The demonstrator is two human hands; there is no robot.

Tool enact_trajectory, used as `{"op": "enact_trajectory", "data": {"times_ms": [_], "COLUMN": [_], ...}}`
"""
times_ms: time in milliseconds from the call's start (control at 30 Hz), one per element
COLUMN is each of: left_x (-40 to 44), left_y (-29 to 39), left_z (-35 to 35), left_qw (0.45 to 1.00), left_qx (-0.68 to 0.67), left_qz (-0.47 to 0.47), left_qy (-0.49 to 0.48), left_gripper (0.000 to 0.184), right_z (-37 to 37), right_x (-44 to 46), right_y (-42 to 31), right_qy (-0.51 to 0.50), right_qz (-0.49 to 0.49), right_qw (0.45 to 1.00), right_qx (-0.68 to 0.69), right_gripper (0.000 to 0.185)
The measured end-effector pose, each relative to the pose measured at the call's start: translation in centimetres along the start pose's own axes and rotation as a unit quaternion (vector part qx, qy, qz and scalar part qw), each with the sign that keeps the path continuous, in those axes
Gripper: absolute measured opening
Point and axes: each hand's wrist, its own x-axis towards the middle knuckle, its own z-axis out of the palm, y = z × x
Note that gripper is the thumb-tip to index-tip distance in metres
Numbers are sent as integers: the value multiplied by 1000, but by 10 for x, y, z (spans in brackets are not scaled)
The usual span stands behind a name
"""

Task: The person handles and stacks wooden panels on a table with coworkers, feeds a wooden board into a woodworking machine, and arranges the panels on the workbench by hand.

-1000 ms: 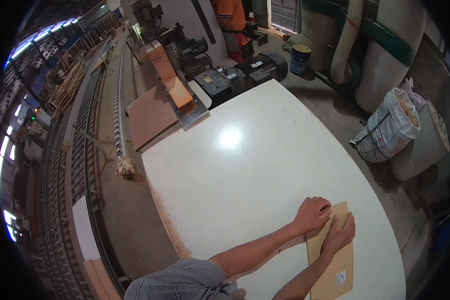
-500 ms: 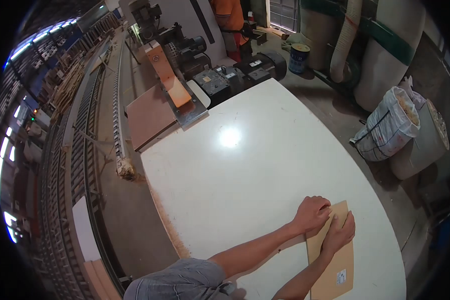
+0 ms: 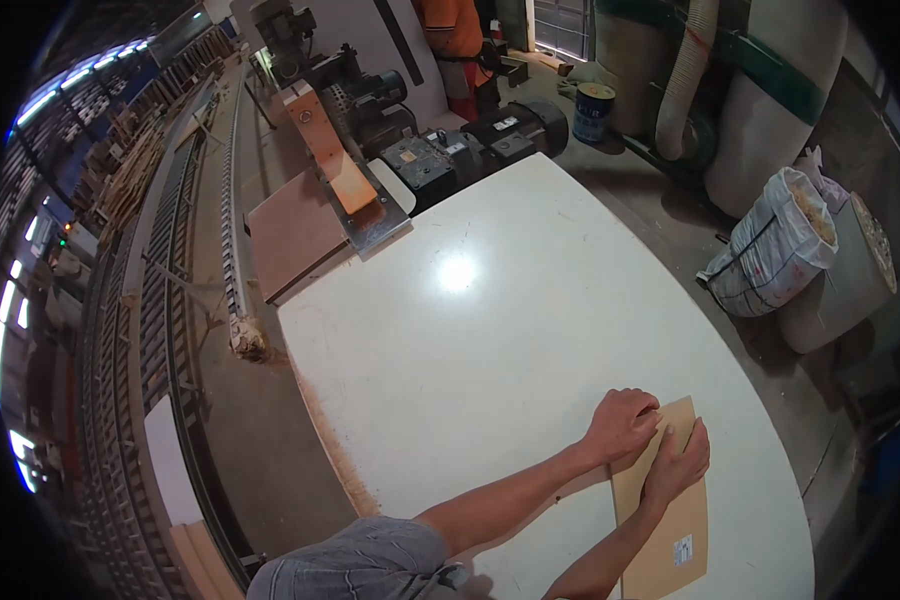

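A tan cardboard-like sheet (image 3: 660, 560) with a small white printed label (image 3: 682, 550) lies near the front right of the white tabletop (image 3: 440, 370). My left hand (image 3: 620, 428) rests at the sheet's upper left edge, its fingers curled in and closed. What those fingertips pinch, if anything, is hidden. Beside it, my right hand (image 3: 678, 465) lies over the sheet. Its thumb is on top and its fingers bend over the right edge, gripping it.
At the table's far end stands a machine with an orange guard (image 3: 335, 150) and dark motors (image 3: 515, 130). Roller conveyors (image 3: 155, 350) run along the left. A stuffed white sack (image 3: 775, 245) and a blue bucket (image 3: 593, 112) stand right. A person in orange (image 3: 452, 30) is behind the machine.
The view has shifted very slightly. Both hands and the sheet keep nearly the same position and grip.
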Motion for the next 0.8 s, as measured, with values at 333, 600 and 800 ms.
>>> {"op": "enact_trajectory", "data": {"times_ms": [333, 600, 800], "left_x": [1, 2, -1], "left_y": [0, -1, -11], "left_z": [-1, 0, 16], "left_qw": [1000, 1000, 996], "left_qx": [3, 0, 38], "left_qz": [-7, -22, -71], "left_qy": [-8, -8, -42], "left_gripper": [18, 18, 21], "right_z": [-1, 2, 23], "right_x": [1, 1, 9], "right_y": [-2, 1, 36], "right_qy": [-4, 18, 42], "right_qz": [1, -23, -59], "right_qw": [1000, 1000, 997], "right_qx": [-9, -7, 3], "right_gripper": [57, 56, 62]}}
